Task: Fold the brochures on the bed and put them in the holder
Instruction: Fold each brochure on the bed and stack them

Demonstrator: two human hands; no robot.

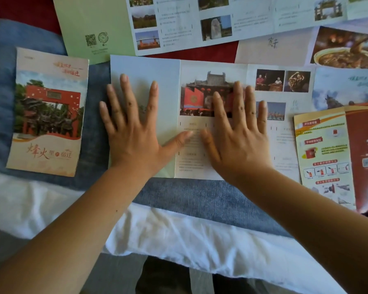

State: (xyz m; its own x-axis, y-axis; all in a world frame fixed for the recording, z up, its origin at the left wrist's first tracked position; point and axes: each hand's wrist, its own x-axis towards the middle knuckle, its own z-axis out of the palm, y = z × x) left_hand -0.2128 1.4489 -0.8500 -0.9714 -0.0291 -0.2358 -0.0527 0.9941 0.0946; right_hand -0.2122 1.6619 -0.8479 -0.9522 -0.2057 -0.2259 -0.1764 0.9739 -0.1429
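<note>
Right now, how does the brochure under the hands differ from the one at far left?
The middle brochure lies spread open, several panels showing; the left brochure is folded to one cover panel. The left hand and right hand press the middle one flat; the left one lies untouched. Both lie on the blue cloth.

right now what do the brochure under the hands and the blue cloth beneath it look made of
The brochure looks like thin printed paper, matte or faintly satin: straight fold creases divide its panels. The blue cloth looks like woven fabric, perhaps denim-like cotton: grainy mottled weave, dull, no shine.
</note>
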